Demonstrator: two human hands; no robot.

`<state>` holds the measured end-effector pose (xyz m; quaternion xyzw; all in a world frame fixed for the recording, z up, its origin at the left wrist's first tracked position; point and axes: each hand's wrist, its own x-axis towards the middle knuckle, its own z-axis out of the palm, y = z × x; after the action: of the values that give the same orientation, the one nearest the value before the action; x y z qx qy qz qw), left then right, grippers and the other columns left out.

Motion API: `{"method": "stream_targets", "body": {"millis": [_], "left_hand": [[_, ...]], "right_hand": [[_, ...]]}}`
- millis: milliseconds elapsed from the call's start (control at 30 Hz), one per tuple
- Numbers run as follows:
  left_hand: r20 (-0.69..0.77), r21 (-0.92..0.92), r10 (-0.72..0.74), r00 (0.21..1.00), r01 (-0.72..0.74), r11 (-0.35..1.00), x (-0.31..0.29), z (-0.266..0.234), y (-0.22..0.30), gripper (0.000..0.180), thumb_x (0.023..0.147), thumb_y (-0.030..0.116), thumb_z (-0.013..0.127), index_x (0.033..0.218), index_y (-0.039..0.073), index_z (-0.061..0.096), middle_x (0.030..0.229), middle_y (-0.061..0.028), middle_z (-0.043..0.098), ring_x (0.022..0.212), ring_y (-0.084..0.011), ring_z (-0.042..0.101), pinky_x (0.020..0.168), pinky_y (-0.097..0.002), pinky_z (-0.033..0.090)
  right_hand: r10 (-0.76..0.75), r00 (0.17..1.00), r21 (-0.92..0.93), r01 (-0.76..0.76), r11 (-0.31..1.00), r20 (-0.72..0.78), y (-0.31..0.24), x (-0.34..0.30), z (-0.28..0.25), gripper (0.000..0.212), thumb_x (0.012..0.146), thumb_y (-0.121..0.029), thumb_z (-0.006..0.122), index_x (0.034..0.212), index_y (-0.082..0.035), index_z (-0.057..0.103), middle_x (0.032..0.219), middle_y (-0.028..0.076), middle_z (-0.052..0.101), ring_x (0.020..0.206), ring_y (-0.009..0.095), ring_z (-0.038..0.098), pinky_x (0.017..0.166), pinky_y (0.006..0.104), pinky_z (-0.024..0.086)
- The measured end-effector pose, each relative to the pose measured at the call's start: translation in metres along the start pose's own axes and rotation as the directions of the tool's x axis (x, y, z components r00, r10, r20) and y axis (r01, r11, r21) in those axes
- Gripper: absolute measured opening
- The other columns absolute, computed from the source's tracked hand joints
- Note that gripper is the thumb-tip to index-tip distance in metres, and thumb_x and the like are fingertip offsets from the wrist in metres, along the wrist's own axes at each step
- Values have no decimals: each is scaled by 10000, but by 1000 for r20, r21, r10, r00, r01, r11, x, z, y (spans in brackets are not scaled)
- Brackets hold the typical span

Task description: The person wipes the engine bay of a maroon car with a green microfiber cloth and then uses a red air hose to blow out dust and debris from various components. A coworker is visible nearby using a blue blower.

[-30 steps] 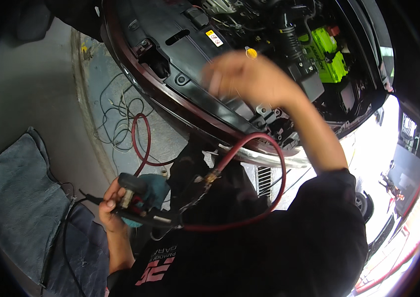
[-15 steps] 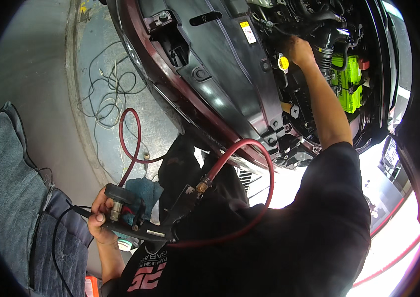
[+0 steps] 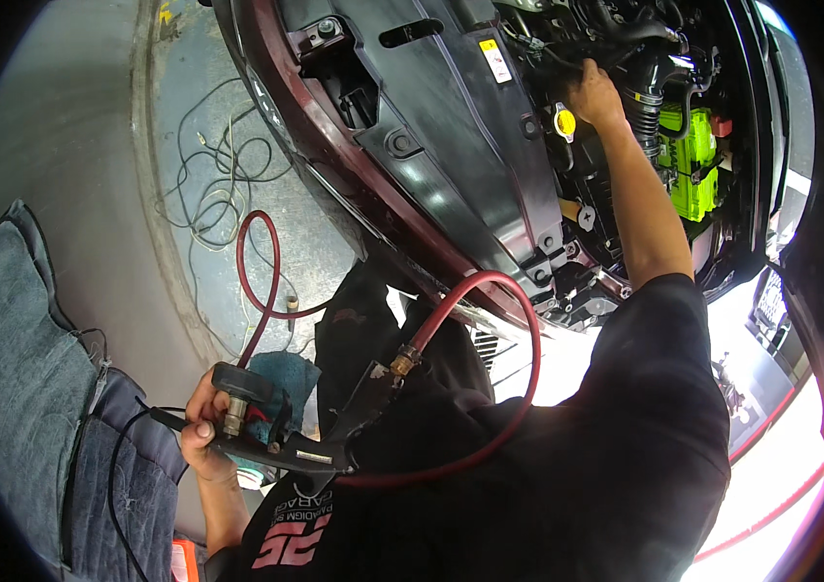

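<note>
One gun (image 3: 262,449), black, is held before the person's black shirt, at lower left; the left hand (image 3: 204,436) is clamped on it near its left end. A round gauge (image 3: 242,382) is mounted on the gun by a metal fitting. A red hose (image 3: 534,339) is joined to the gun's other end through a brass coupling (image 3: 405,361) and is looped to the right. A blue-green cloth (image 3: 286,376) is seen just beyond the gun; whether it is touched cannot be told. The right hand (image 3: 594,100) is placed inside the engine bay, near a yellow cap (image 3: 565,123) and a ribbed duct (image 3: 643,118); its grip cannot be told, the fingers being partly hidden. Farther right, a green battery (image 3: 692,167) is noted. Tangled cables (image 3: 228,184) are laid on the floor (image 3: 310,233), left of the car's maroon front edge (image 3: 334,160).
</note>
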<state>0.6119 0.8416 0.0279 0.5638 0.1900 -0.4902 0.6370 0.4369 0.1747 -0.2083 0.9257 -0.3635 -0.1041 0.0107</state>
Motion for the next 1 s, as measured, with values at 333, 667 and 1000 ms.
{"method": "stream_targets", "body": {"millis": [333, 667, 1000], "left_hand": [[-4, 8, -9, 1000, 9, 1000, 0, -4, -3, 970, 724, 441, 665, 1423, -158, 359, 1124, -232, 670, 907, -225, 671, 788, -278, 536], [8, 31, -20, 1000, 20, 999, 2, -2, -1, 978, 722, 465, 662, 1422, -153, 369, 1160, -238, 662, 970, -245, 680, 833, -292, 546], [-25, 19, -17, 1000, 18, 1000, 4, -2, -4, 983, 714, 463, 674, 1428, -144, 377, 1123, -206, 671, 897, -212, 660, 771, -272, 529]], "right_hand": [[84, 995, -6, -83, 996, 53, -8, 1, -3, 344, 882, -253, 697, 1087, 14, 628, 1117, 254, 661, 1058, 430, 635, 915, 498, 519], [63, 987, -63, -54, 997, 148, 6, 5, 4, 365, 895, -331, 696, 1038, 3, 652, 1138, 229, 676, 1096, 392, 635, 940, 476, 515], [-36, 997, 49, 33, 998, 71, 1, -3, -10, 309, 860, -182, 685, 1114, -18, 620, 1110, 224, 676, 1091, 393, 633, 939, 457, 517]]}}
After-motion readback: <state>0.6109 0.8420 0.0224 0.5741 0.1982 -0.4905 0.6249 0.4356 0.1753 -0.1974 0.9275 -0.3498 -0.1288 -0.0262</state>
